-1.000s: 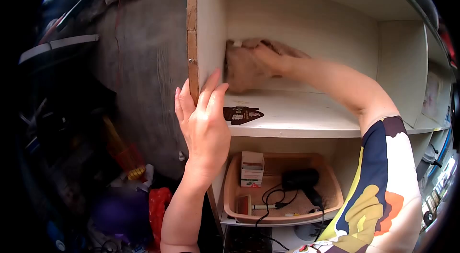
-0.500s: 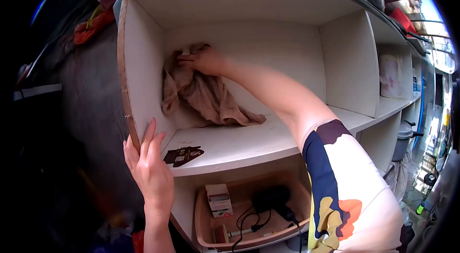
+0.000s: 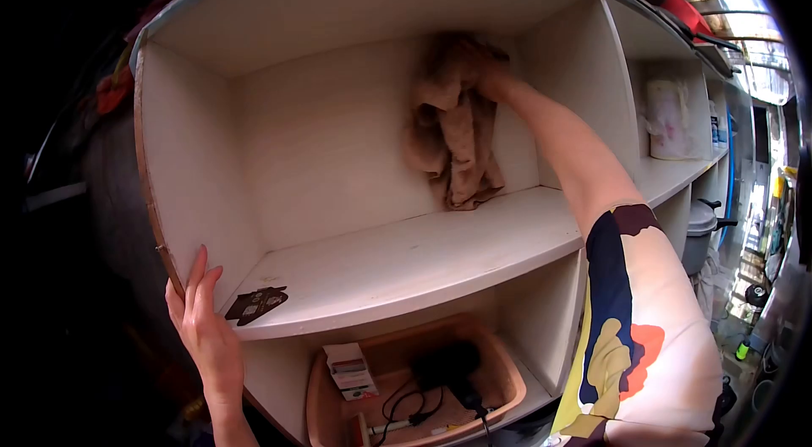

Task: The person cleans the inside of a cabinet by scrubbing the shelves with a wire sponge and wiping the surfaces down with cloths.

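Note:
My right hand [image 3: 484, 71] is closed on a bunched brown cloth [image 3: 461, 138] and presses it against the back wall of a white cabinet's upper compartment. The cloth hangs in folds down toward the shelf, and part of my fingers is hidden in it. At the lower left, my left hand [image 3: 205, 337] grips the front edge of the cabinet's side panel [image 3: 199, 185], with fingers on both sides of it. Close to that hand, a dark sticker or flat label [image 3: 257, 306] lies on the shelf [image 3: 364, 269].
Below the shelf stands an orange-brown plastic basin [image 3: 317, 392] with a small box [image 3: 349, 371] and a black hair dryer [image 3: 448, 367] with its cord. A divider [image 3: 584, 83] bounds the compartment at right. Farther right are a whitish container [image 3: 668, 119] and a pot [image 3: 700, 231].
My right hand has carried the cloth from the left corner across the back wall to the right. My left hand stays on the panel edge. The view has shifted to the right.

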The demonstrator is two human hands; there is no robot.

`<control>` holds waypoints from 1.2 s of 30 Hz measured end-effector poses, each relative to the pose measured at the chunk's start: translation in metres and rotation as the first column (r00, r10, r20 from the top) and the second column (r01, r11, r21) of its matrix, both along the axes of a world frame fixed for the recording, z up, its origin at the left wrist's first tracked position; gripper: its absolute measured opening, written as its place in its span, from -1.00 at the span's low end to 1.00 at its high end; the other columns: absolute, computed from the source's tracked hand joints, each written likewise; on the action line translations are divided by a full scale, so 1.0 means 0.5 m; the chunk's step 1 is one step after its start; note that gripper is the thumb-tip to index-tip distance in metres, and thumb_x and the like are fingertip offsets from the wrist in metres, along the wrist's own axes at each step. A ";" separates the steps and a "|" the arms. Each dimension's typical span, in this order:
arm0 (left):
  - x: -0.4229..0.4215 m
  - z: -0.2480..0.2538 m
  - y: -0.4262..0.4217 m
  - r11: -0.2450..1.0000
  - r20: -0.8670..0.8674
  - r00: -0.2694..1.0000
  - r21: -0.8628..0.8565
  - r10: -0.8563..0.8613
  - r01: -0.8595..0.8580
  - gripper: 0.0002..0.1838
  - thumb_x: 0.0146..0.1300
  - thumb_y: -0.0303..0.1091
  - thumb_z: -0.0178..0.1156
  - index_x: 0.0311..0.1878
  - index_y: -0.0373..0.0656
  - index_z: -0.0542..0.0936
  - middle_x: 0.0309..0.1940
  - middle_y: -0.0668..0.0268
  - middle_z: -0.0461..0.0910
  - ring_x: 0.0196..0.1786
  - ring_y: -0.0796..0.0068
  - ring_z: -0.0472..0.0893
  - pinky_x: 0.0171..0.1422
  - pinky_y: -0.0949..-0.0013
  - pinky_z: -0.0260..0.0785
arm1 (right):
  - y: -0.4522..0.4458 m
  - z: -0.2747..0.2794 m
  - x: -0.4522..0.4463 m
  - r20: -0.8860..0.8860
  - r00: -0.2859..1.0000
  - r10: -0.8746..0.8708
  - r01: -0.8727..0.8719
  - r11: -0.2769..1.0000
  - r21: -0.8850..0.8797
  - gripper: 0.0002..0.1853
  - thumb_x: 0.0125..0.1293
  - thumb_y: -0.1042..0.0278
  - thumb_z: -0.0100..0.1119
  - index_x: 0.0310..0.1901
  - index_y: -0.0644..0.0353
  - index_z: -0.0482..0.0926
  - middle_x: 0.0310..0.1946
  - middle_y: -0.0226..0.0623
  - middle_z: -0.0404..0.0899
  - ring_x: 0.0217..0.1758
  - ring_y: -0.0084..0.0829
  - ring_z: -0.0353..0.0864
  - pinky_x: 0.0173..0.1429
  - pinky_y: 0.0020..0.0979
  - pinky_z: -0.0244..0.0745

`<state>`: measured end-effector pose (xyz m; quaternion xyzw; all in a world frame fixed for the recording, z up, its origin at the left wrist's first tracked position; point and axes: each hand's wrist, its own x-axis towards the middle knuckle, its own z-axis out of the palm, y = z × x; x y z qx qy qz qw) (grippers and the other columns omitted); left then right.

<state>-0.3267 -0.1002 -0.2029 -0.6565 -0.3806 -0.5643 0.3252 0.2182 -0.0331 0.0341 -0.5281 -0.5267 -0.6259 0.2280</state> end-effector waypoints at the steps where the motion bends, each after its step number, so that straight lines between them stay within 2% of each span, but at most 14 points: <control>1: 0.003 0.001 0.000 1.000 -0.005 1.000 0.000 -0.006 0.006 -0.51 0.03 -0.83 -0.17 -0.01 -0.39 0.59 0.26 0.14 0.56 0.36 -0.01 0.38 0.61 0.01 -0.04 | -0.037 -0.004 0.031 -0.128 0.991 0.036 -0.040 0.999 -0.032 -0.36 0.44 0.18 -0.01 0.53 -0.02 0.14 0.56 -0.25 0.07 0.60 -0.27 0.09 0.57 -0.24 0.15; 9: 0.004 0.002 -0.004 0.997 0.008 0.997 0.011 -0.079 0.079 -0.50 0.01 -0.81 -0.19 0.00 -0.39 0.57 0.28 0.13 0.54 0.31 -0.02 0.42 0.62 -0.02 -0.09 | -0.019 -0.007 0.114 -0.458 0.867 -0.198 0.032 0.938 -0.345 -0.02 0.30 0.09 0.29 0.56 0.24 -0.12 0.56 -0.07 -0.01 0.58 -0.11 0.09 0.56 -0.33 0.14; 11: 0.001 0.000 -0.001 0.996 0.007 0.996 0.024 -0.087 0.087 -0.50 0.01 -0.81 -0.19 0.00 -0.38 0.56 0.28 0.13 0.54 0.30 -0.02 0.42 0.62 -0.02 -0.08 | -0.057 -0.096 0.051 -0.718 0.688 -0.106 -0.040 0.982 -0.183 0.08 0.26 0.16 0.29 0.55 0.35 -0.29 0.53 0.14 -0.01 0.53 -0.01 0.17 0.53 -0.31 0.19; 13: 0.000 -0.001 0.003 0.995 -0.002 0.997 0.061 -0.075 0.075 -0.50 0.01 -0.82 -0.19 0.00 -0.37 0.55 0.27 0.14 0.54 0.28 -0.01 0.44 0.61 -0.03 -0.08 | -0.066 -0.147 0.021 -0.568 0.674 -0.472 0.173 0.848 -0.500 0.02 0.31 0.28 0.14 0.55 0.35 -0.39 0.57 0.19 -0.22 0.57 0.07 0.08 0.58 -0.23 0.12; 15: -0.002 -0.002 0.006 0.995 -0.002 0.996 0.058 -0.086 0.086 -0.50 0.00 -0.82 -0.18 -0.01 -0.36 0.56 0.27 0.14 0.54 0.28 -0.02 0.44 0.61 -0.03 -0.08 | -0.105 -0.195 -0.046 -0.709 0.451 -0.542 -0.003 0.794 -0.608 0.00 0.30 0.24 0.15 0.58 0.28 -0.29 0.58 0.11 -0.12 0.55 0.07 0.13 0.56 -0.22 0.14; 16: -0.004 -0.002 0.006 0.995 -0.006 0.996 0.051 -0.086 0.086 -0.51 0.00 -0.83 -0.18 -0.01 -0.36 0.56 0.26 0.15 0.55 0.27 -0.03 0.44 0.61 -0.03 -0.09 | -0.056 -0.207 -0.017 -0.202 0.655 -0.728 0.252 0.463 -0.850 0.00 0.29 0.17 0.20 0.59 0.22 -0.23 0.58 0.05 -0.09 0.54 0.05 0.15 0.57 -0.19 0.11; 18: -0.008 -0.003 0.010 0.994 -0.006 0.995 0.045 -0.095 0.096 -0.51 0.00 -0.83 -0.17 -0.02 -0.36 0.56 0.26 0.16 0.55 0.29 -0.04 0.42 0.60 -0.01 -0.04 | -0.053 -0.210 -0.015 0.368 0.647 -0.668 0.561 0.090 -0.823 0.01 0.27 0.09 0.24 0.60 0.16 -0.17 0.59 -0.01 -0.06 0.54 0.04 0.17 0.57 -0.15 0.09; 19: -0.009 -0.004 0.013 0.994 -0.004 0.995 0.037 -0.102 0.102 -0.52 0.00 -0.83 -0.16 -0.03 -0.36 0.56 0.26 0.17 0.55 0.30 -0.06 0.40 0.58 0.01 0.01 | -0.137 -0.189 -0.076 -0.239 0.725 -0.646 -0.051 0.295 -0.954 0.07 0.20 -0.05 0.31 0.60 0.10 -0.13 0.57 -0.03 0.00 0.57 0.01 0.10 0.57 -0.10 0.06; 20: -0.008 -0.004 0.014 0.993 -0.004 0.994 0.039 -0.109 0.110 -0.52 0.00 -0.83 -0.16 -0.03 -0.36 0.56 0.26 0.17 0.55 0.30 -0.06 0.40 0.58 0.01 0.01 | -0.200 -0.174 -0.127 -0.753 0.420 -0.506 -0.611 0.455 -0.647 0.13 0.14 -0.19 0.38 0.60 0.03 -0.08 0.54 -0.04 0.06 0.60 -0.03 0.04 0.56 -0.06 0.04; 22: -0.004 -0.005 0.013 0.996 0.019 0.997 0.051 -0.072 0.071 -0.52 -0.02 -0.84 -0.14 -0.03 -0.36 0.56 0.26 0.19 0.55 0.33 -0.08 0.36 0.53 0.06 0.12 | -0.239 -0.193 -0.177 -0.805 0.463 -0.371 -0.605 0.532 -0.593 0.23 0.03 -0.31 0.44 0.59 0.07 -0.05 0.53 -0.04 0.11 0.62 -0.04 -0.01 0.57 0.00 -0.01; 24: -0.006 -0.007 0.024 0.995 0.022 0.996 0.056 -0.087 0.086 -0.53 -0.02 -0.84 -0.13 -0.04 -0.35 0.56 0.26 0.19 0.55 0.33 -0.09 0.35 0.50 0.07 0.15 | -0.180 -0.247 -0.184 -0.498 0.836 -0.232 -0.331 0.511 -0.793 0.12 0.01 -0.23 0.48 0.53 0.08 0.13 0.41 0.01 0.27 0.49 0.02 0.25 0.48 0.00 0.21; 28: -0.006 -0.007 0.017 0.994 0.033 0.994 0.022 -0.106 0.106 -0.55 -0.02 -0.86 -0.11 -0.08 -0.34 0.56 0.26 0.21 0.56 0.33 -0.10 0.35 0.51 0.05 0.14 | -0.111 -0.282 -0.185 -0.154 0.984 -0.094 -0.049 0.679 -0.732 -0.45 0.06 0.23 0.40 0.16 0.03 0.57 -0.01 -0.13 0.51 0.10 -0.07 0.55 0.11 -0.07 0.49; 32: -0.007 -0.009 0.022 0.996 0.023 0.996 0.045 -0.083 0.081 -0.57 -0.02 -0.87 -0.12 -0.10 -0.34 0.55 0.26 0.21 0.56 0.33 -0.08 0.36 0.55 0.03 0.08 | -0.104 -0.252 -0.186 0.201 0.976 0.080 0.049 0.824 -0.565 -0.72 0.12 0.32 0.30 -0.08 0.00 0.66 -0.04 -0.21 0.53 0.07 -0.13 0.58 0.06 -0.09 0.49; 36: -0.004 -0.008 0.021 0.997 0.051 0.996 0.042 -0.067 0.064 -0.58 0.00 -0.87 -0.12 -0.11 -0.34 0.55 0.27 0.21 0.55 0.34 -0.06 0.37 0.59 0.01 0.01 | -0.121 -0.127 -0.202 0.599 0.800 0.020 0.025 0.997 -0.067 -0.96 0.14 0.29 0.22 -0.38 -0.06 0.64 -0.11 -0.43 0.51 -0.03 -0.39 0.51 0.04 -0.34 0.39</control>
